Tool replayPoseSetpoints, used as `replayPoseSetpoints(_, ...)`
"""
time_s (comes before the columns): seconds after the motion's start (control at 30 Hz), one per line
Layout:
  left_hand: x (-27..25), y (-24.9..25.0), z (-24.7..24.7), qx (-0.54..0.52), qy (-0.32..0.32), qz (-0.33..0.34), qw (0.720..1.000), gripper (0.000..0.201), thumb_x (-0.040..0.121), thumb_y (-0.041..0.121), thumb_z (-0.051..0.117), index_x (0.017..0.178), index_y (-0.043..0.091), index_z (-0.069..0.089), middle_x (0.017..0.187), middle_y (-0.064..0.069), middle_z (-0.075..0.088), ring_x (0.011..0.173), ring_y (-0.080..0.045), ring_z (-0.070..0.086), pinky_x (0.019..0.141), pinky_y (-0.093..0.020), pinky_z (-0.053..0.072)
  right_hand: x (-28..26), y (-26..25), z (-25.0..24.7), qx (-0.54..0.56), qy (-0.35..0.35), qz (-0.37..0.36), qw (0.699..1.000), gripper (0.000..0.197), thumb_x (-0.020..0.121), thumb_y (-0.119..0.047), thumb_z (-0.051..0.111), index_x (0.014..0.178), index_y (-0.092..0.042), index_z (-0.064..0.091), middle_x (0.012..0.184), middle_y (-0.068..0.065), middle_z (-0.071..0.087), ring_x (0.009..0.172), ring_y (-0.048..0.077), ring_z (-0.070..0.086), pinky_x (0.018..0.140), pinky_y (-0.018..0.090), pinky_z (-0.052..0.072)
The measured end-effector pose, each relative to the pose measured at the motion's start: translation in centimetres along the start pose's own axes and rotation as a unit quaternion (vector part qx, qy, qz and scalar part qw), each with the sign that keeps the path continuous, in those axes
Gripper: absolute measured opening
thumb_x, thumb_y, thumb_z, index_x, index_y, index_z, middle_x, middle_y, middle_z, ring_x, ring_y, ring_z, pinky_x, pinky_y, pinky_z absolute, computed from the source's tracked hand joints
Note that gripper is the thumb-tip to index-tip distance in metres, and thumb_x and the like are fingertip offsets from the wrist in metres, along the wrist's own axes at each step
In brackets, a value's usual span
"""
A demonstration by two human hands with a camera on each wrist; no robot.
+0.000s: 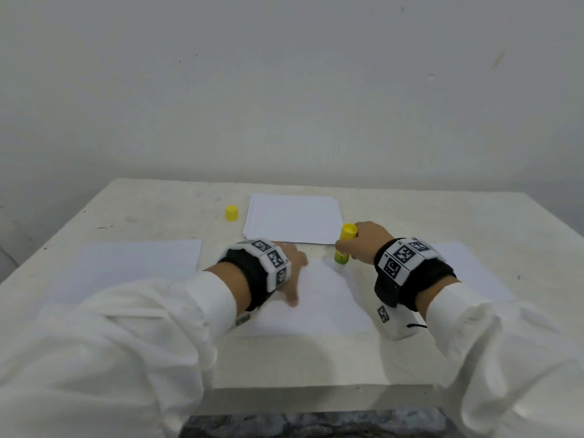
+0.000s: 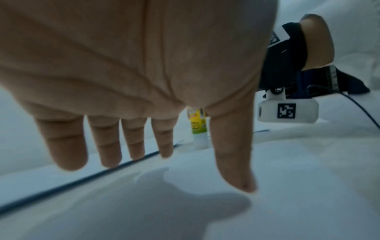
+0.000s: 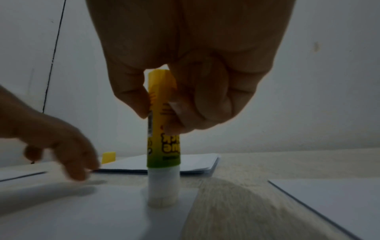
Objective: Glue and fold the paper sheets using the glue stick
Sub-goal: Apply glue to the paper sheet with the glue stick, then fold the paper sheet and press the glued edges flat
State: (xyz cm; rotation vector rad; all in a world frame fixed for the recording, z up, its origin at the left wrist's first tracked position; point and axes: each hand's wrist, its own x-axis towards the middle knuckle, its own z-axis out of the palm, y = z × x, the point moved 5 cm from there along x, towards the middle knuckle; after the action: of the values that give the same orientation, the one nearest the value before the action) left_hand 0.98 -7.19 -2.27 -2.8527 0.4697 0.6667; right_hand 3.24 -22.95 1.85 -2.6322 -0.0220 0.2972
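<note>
- Centrally, lower frame: white paper sheet (image 1: 319,298) flat on pale table (image 1: 158,210).
- Yellow-green glue stick (image 1: 344,246) upright, tip on sheet's far corner, right hand (image 1: 363,241) fingers wrapped round it.
- Left hand (image 1: 292,263) fingers spread, barely touching the sheet.
- Risk: corner drags or creases, since sheet seems lightly pinned.

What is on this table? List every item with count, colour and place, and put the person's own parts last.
glue stick: one, yellow and green body, upright with its white glue end on the far right corner of the centre sheet.
cap: one, yellow, standing on the table left of the paper stack.
centre sheet: one, white, flat in front of the person.
paper stack: one, white, at the far middle of the table.
left sheet: one, white, left of the centre sheet.
right sheet: one, white, at the right, partly hidden by the arm.
table: one, off-white.
left hand: fingers spread on or just over the centre sheet.
right hand: grips the glue stick.
</note>
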Motion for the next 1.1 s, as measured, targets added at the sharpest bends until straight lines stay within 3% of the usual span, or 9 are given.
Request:
replayPoseSetpoints(0.1, 1.0, 4.1, -0.2, -0.012, 0.004, 0.017, 1.0, 0.091, 0.078, 0.049, 0.071, 0.151, 0.027, 0.021, 0.151, -0.005, 0.029, 0.135, -0.031, 0.035, 0.109, -0.048, 0.034, -0.1, -0.1, -0.2, -0.015, -0.008, -0.018, 1.0, 0.027, 0.084, -0.027, 0.061, 0.067, -0.012, 0.046, 0.074, 0.007, 0.052, 0.071, 0.023, 0.048, 0.056, 0.026, 0.034)
replayPoseSetpoints(0.3, 1.7, 4.3, -0.3, -0.013, -0.028, 0.006, 1.0, 0.088, 0.077, 0.049, 0.072, 0.149, 0.031, 0.026, 0.148, -0.006, 0.031, 0.131, -0.032, 0.039, 0.106, -0.047, 0.036, -3.3, 0.1, 0.0, -0.032, -0.054, -0.079, 0.995, 0.031, 0.082, -0.026, 0.063, 0.062, -0.014, 0.043, 0.065, 0.0, 0.044, 0.063, 0.017, 0.043, 0.055, 0.026, 0.032)
replayPoseSetpoints(0.43, 1.6, 4.6, -0.2, -0.014, -0.028, 0.007, 0.999, 0.09, 0.079, 0.047, 0.071, 0.151, 0.027, 0.021, 0.152, -0.008, 0.025, 0.137, -0.031, 0.032, 0.111, -0.043, 0.031, -6.6, 1.5, 0.4, -0.029, -0.097, -0.091, 0.991, 0.02, 0.079, -0.026, 0.065, 0.077, -0.008, 0.057, 0.075, 0.001, 0.054, 0.068, 0.015, 0.049, 0.062, 0.028, 0.04)
replayPoseSetpoints(0.57, 1.5, 4.6, -0.1, -0.012, -0.019, 0.011, 1.0, 0.088, 0.081, 0.048, 0.069, 0.151, 0.026, 0.02, 0.153, -0.007, 0.022, 0.137, -0.032, 0.031, 0.111, -0.043, 0.031, -7.8, 2.7, -0.2, -0.012, -0.146, -0.089, 0.985, 0.025, 0.079, -0.023, 0.067, 0.095, -0.005, 0.067, 0.087, 0.007, 0.066, 0.074, 0.019, 0.06, 0.066, 0.031, 0.049)
replayPoseSetpoints(0.67, 1.1, 4.4, -0.2, -0.034, 0.0, 0.015, 0.999, 0.087, 0.078, 0.048, 0.072, 0.149, 0.028, 0.027, 0.149, -0.004, 0.026, 0.132, -0.03, 0.036, 0.107, -0.042, 0.035, -6.3, 3.8, -2.7, 0.095, -0.102, -0.075, 0.987, 0.018, 0.076, -0.011, 0.07, 0.09, -0.018, 0.061, 0.084, 0.0, 0.071, 0.067, 0.015, 0.062, 0.053, 0.019, 0.045)
replayPoseSetpoints(0.73, 0.9, 4.3, -0.1, -0.066, 0.02, 0.013, 0.998, 0.087, 0.074, 0.044, 0.076, 0.146, 0.027, 0.029, 0.144, -0.003, 0.035, 0.128, -0.028, 0.042, 0.104, -0.04, 0.038, -4.1, 4.6, -3.9, 0.152, -0.043, -0.058, 0.986, 0.028, 0.075, -0.006, 0.071, 0.093, -0.019, 0.053, 0.092, 0.002, 0.072, 0.074, 0.017, 0.062, 0.059, 0.023, 0.045)
replayPoseSetpoints(0.87, 0.6, 4.1, 0.0, -0.101, 0.042, 0.0, 0.994, 0.078, 0.071, 0.04, 0.078, 0.132, 0.025, 0.031, 0.127, -0.001, 0.053, 0.109, -0.025, 0.053, 0.088, -0.036, 0.043, 0.3, 5.6, -2.7, 0.308, -0.002, 0.009, 0.951, 0.039, 0.084, -0.003, 0.06, 0.121, -0.009, 0.052, 0.102, 0.01, 0.06, 0.084, 0.023, 0.058, 0.074, 0.036, 0.05)
replayPoseSetpoints(0.97, 0.2, 3.9, 0.3, -0.097, 0.03, 0.002, 0.995, 0.063, 0.074, 0.046, 0.073, 0.127, 0.03, 0.043, 0.126, 0.004, 0.052, 0.113, -0.022, 0.051, 0.091, -0.037, 0.044, 2.5, 5.7, -1.8, 0.276, 0.055, 0.035, 0.959, 0.037, 0.085, -0.01, 0.059, 0.121, -0.01, 0.052, 0.093, 0.005, 0.054, 0.079, 0.022, 0.052, 0.072, 0.031, 0.042)
replayPoseSetpoints(1.1, -0.4, 3.4, 0.6, -0.095, 0.016, 0.01, 0.995, 0.06, 0.066, 0.057, 0.068, 0.121, 0.041, 0.05, 0.13, 0.008, 0.046, 0.124, -0.023, 0.044, 0.098, -0.041, 0.042, 3.2, 5.7, -1.2, 0.226, 0.087, 0.071, 0.968, 0.043, 0.083, -0.006, 0.061, 0.124, -0.011, 0.048, 0.105, 0.009, 0.059, 0.091, 0.027, 0.058, 0.073, 0.029, 0.043)
